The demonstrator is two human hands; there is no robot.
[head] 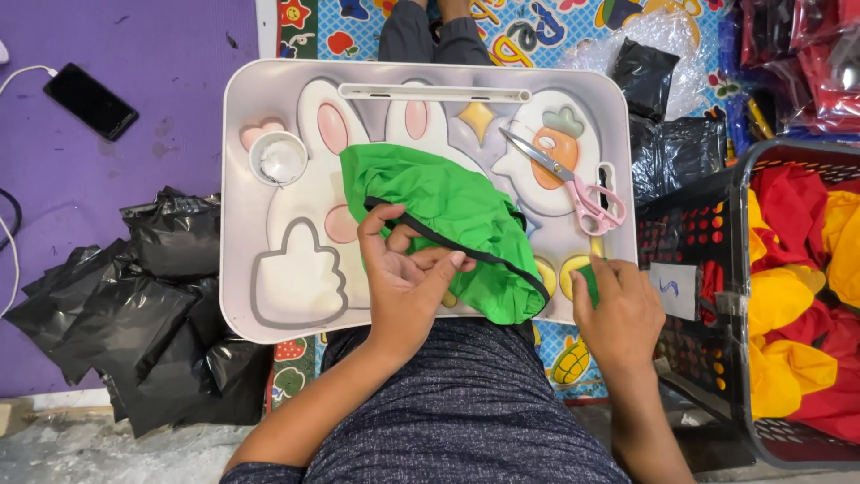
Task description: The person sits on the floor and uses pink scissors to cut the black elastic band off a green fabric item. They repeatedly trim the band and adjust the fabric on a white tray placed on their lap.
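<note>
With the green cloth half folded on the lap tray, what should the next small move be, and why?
Probably the right hand should draw its pinched corner in over the green cloth, since the left hand pins the dark-edged middle and the bundle overhangs the tray.

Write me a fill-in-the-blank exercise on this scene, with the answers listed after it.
1. The left hand rests on a folded cloth whose colour is ____.
2. The scissors on the lap tray have handles coloured ____.
3. The right hand pinches a small green piece at the tray's ____ edge.
4. The packets piled beside the tray are coloured ____.

Missing words: green; pink; right; black
</note>
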